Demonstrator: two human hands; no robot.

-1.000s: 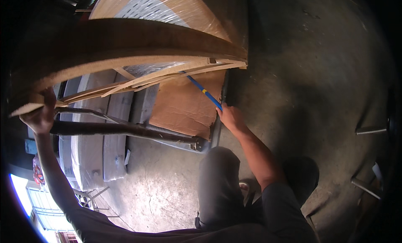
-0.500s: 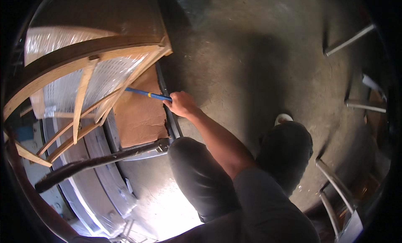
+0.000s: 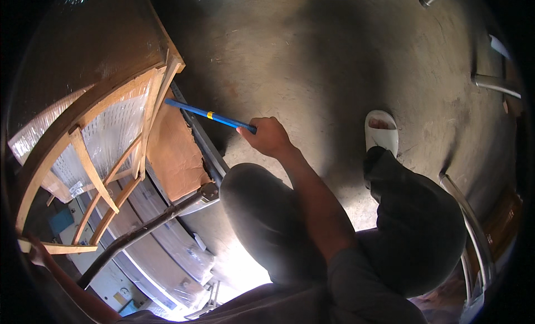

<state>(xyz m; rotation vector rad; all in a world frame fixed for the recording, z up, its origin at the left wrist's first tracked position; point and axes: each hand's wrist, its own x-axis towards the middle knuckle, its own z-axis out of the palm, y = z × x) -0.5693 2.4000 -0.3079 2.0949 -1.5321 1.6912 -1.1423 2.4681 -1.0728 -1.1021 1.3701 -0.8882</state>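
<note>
My right hand [image 3: 268, 137] is closed around one end of a slim blue bar [image 3: 192, 109] with a yellow band. The bar's far end rests at the edge of a slatted wooden crate frame [image 3: 146, 115]; whether it is wedged there I cannot tell. At the far left, my left hand [image 3: 39, 252] grips the frame's near corner, its fingers partly hidden in shadow. The frame leans over goods wrapped in clear film [image 3: 114, 123]. Under its right side lies a brown cardboard sheet [image 3: 174, 148].
A dark metal handle bar [image 3: 142, 233] slants across beside my knee, joined to a cart edge [image 3: 209, 151]. Long film-wrapped boxes [image 3: 173, 248] lie below. Metal tube legs [image 3: 473, 229] stand on the right. My white slipper [image 3: 382, 129] is on the concrete floor [image 3: 312, 73].
The view has turned, and the crate frame now sits further left and lower. My right foot shows more fully. Both hands keep to the bar and the frame, the left one showing more clearly.
</note>
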